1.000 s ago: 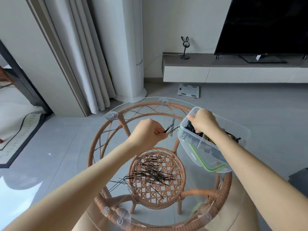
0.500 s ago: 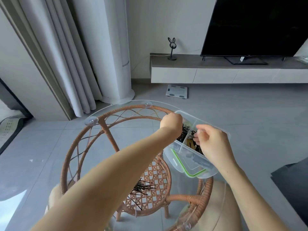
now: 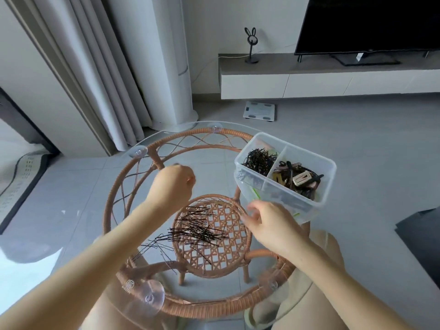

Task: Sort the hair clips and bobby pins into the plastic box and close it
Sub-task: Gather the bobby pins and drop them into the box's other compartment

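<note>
**Box uncovered on the right of the table; loose pins lie between the two hands**

Obs. 1, appearance. The plastic box (image 3: 331, 166) is clear, rectangular with rounded corners, and split by a wall into two compartments. The left compartment holds a dense black tangle of bobby pins (image 3: 260, 160). The right one holds the hair clips (image 3: 297, 179), which are dark, brown and beige; one is a pale open rectangle. No lid is on the box. A green strip shows through its near wall, but I cannot tell what it belongs to.

Obs. 2, location. The box sits at the right far part of the round glass tabletop (image 3: 166, 132), above a rattan frame (image 3: 107, 210). A loose scatter of thin dark pins (image 3: 197, 228) lies flat on the glass near the middle, fanning out toward the near left.

Obs. 3, hands. The left hand (image 3: 172, 184) is above the glass, just beyond the scatter and well left of the box. Its back faces up and its fingers curl under, so I cannot tell whether anything is held inside them. The right hand (image 3: 270, 222) is blurred. Its fingers are loosely bent and apart, with nothing seen between them. It is just right of the scatter, fingertips close to the box's near corner; I cannot tell whether they touch it.
</note>
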### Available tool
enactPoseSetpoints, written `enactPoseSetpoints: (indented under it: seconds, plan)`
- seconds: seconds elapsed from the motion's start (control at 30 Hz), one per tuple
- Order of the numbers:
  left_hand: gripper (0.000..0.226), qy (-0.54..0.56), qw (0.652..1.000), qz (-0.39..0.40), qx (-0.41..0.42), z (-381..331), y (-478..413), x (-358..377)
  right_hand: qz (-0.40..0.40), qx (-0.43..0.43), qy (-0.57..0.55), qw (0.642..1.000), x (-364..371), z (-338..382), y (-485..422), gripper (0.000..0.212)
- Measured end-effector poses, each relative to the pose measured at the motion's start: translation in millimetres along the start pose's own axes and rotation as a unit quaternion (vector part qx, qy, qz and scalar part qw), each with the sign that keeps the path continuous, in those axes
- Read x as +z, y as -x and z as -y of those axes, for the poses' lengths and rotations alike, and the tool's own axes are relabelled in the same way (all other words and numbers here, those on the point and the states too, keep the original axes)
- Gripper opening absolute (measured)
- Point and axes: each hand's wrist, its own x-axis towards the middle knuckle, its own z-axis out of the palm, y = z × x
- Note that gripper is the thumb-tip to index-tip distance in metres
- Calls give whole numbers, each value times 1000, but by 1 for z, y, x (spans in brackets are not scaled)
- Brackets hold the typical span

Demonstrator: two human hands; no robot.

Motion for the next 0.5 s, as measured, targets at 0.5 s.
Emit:
enactPoseSetpoints:
  seconds: [0.5]
  plan:
    - [82,8,989,117,-94,33,105,37,75,-6,134,988,83,50,-11,72]
